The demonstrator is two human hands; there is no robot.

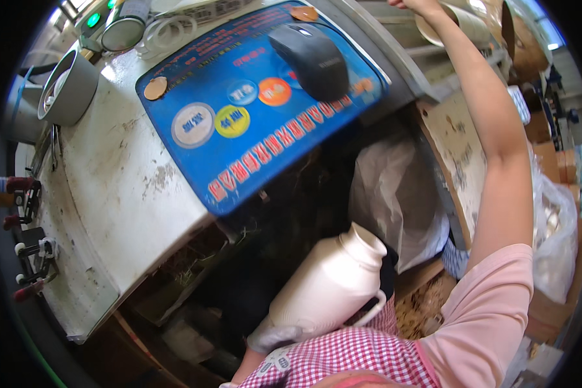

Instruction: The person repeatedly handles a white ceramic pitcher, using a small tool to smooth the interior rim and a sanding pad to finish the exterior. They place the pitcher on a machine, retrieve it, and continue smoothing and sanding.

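A cream-white jug (pixel 326 284) with a narrow neck and a side handle lies tilted against my checked apron, its mouth pointing up and away. My left hand (pixel 274 337), in a greyish glove, is closed round the jug's lower end; the apron and jug hide part of it. My right arm stretches far forward, and my right hand (pixel 420 5) is cut off by the top edge, so its fingers barely show. Nearest to that hand is a pale cylindrical vessel (pixel 469 29) on a shelf.
On the white worktable (pixel 129 213) lie a blue mat (pixel 239 161) and a black computer mouse (pixel 313 61). A grey round container (pixel 74 90), a can (pixel 126 29) and toggle clamps (pixel 29 258) stand at the left. Plastic bags (pixel 394 194) hang beside a wooden board (pixel 456 155).
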